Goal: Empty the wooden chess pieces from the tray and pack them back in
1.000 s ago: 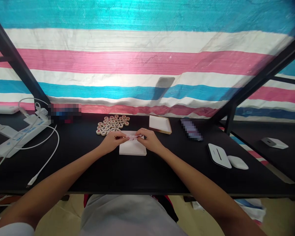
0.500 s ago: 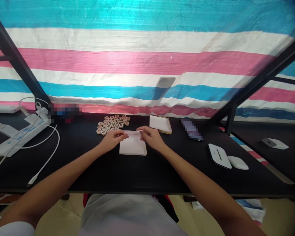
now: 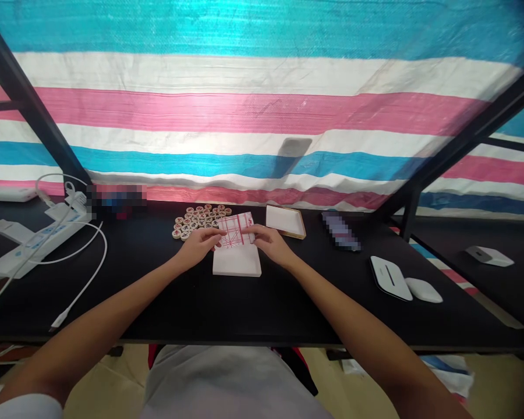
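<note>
Opened out since the earlier frames from a narrow folded strip into a broad red-lined sheet (image 3: 236, 229), held tilted above the far edge of the white box (image 3: 236, 265). Pinched at its left edge by the left hand (image 3: 199, 243) and at its right edge by the right hand (image 3: 271, 243), thumb pressed against forefinger on each. Indicates unfolding partly complete, with round pieces (image 3: 196, 221) just far-left.
</note>
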A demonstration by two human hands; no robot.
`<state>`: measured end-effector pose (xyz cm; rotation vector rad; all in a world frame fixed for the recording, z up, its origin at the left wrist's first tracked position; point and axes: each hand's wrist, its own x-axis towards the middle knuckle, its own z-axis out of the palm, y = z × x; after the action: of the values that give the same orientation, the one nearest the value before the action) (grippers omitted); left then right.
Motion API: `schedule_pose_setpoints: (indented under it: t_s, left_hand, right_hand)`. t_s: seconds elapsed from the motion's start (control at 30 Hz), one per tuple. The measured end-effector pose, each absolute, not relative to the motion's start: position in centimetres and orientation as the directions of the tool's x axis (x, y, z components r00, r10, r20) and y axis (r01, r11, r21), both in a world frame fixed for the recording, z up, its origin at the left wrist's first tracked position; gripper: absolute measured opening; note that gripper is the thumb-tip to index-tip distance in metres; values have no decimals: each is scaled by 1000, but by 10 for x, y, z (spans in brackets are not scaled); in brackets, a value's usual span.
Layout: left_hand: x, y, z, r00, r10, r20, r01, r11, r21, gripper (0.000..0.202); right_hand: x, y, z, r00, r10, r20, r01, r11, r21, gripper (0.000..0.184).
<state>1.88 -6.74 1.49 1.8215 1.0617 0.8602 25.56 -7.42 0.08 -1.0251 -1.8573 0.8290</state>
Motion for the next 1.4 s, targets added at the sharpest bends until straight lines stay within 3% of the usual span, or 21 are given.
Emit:
schedule_pose_setpoints:
  t_s: [0.07, 0.13, 0.2, 0.27, 0.47, 0.73, 0.9, 0.97, 1.07, 1.2, 1.3, 1.4]
  left_hand:
    - [17, -69, 15, 443, 870, 218, 457, -428, 780, 35]
    - [15, -72, 14, 541, 789, 292, 579, -601, 550, 30]
    - [13, -74, 12, 654, 700, 286, 613, -712, 342, 27]
    - [13, -75, 9, 719, 656, 231, 605, -754, 256, 26]
    - [14, -74, 5, 747, 644, 167, 601, -761, 244, 26]
    - [18, -77, 9, 747, 647, 149, 612, -758, 225, 25]
    - [20, -79, 10, 762, 630, 148, 618, -777, 121, 30]
    - [21, -82, 9, 766, 623, 160, 618, -782, 83, 31]
    - [23, -85, 11, 759, 619, 200, 635, -773, -16, 32]
    - [19, -84, 20, 695, 665, 272, 712, -688, -139, 34]
    - [8, -74, 27, 618, 759, 207, 785, -609, -112, 30]
    - [-2, -65, 29, 665, 746, 44, 747, -664, -29, 25]
  right_hand:
    - [257, -72, 0, -266, 896, 357, 319, 431, -844, 32]
    - [260, -67, -3, -188, 912, 364, 319, 407, -856, 31]
    - [263, -62, -7, -99, 931, 351, 336, 363, -869, 35]
    - [266, -56, -11, -41, 946, 321, 377, 312, -872, 38]
    - [268, -49, -22, -86, 970, 227, 478, 240, -845, 38]
    - [267, -47, -31, -148, 933, 329, 639, 344, -688, 37]
    - [269, -50, -26, -61, 924, 379, 618, 333, -713, 48]
    - [269, -54, -22, -61, 898, 435, 646, 368, -669, 47]
    - [265, -60, -18, -165, 837, 522, 688, 477, -547, 38]
    - [259, -65, -20, -336, 812, 477, 686, 558, -466, 26]
    - [259, -63, -24, -388, 831, 400, 695, 548, -466, 23]
    - [261, -61, -26, -374, 851, 368, 706, 518, -483, 22]
